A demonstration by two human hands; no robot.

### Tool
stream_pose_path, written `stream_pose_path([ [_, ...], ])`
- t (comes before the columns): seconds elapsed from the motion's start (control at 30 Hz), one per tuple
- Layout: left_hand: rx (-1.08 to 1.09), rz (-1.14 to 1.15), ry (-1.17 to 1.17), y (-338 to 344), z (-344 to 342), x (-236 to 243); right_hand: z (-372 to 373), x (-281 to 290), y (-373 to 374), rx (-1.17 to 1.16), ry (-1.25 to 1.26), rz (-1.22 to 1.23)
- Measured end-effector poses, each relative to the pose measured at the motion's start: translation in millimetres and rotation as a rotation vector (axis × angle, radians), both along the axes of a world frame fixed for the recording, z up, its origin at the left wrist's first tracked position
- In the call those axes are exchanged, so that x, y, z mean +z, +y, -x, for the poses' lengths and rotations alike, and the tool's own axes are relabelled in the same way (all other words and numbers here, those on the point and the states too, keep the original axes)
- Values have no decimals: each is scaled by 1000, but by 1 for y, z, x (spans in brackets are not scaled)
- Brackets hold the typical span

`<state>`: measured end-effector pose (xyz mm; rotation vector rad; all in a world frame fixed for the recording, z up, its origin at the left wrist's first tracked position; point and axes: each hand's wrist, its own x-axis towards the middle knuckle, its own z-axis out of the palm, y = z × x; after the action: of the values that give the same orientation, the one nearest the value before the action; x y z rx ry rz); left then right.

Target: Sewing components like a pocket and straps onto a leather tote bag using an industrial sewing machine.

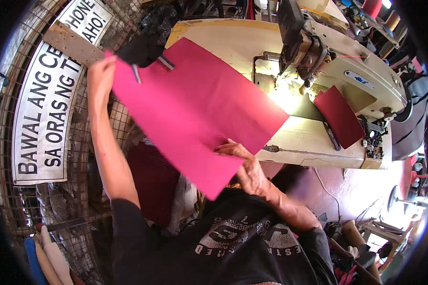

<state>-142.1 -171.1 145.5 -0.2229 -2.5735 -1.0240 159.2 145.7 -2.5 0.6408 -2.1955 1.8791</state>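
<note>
- Head view looks down on a large pink sheet (195, 111) stretched in the air between the person's two hands; it hangs above the near edge of the sewing surface (233, 40)
- left hand (101, 76) is raised with the arm extended; its grip is closed on the far upper corner of the pink sheet, fingers mostly hidden behind the material
- right hand (246, 164) sits at the sheet's lower edge, close to the body; thumb and fingers pinch that edge, so this grip is closed on the sheet too
- beyond the right grip, well apart, stands a cream sewing machine (347, 61); a dark red rectangular piece (340, 116) lies on the surface under the machine's arm
- just beyond the left grip a black piece (140, 50) rests against the sheet's top edge; a white banner with dark lettering (52, 95) hangs on a wire mesh wall (4, 128) to the left of that grip
</note>
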Motion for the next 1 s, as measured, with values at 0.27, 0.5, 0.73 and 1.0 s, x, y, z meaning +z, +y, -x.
stream_pose_path([
  [0.27, -304, 77, -548, 192, 96, -95, -19, -9, 15, -289, -705, 859],
  [0.5, 62, 669, 277, 130, 105, -111, -14, 24, 25, -437, -914, 557],
  [0.73, 42, 789, 9, 130, 78, -120, -2, 28, 65, -554, -693, 562],
  [1.0, -136, 417, 34, 123, 98, -126, -2, 11, 59, -630, -518, 436],
])
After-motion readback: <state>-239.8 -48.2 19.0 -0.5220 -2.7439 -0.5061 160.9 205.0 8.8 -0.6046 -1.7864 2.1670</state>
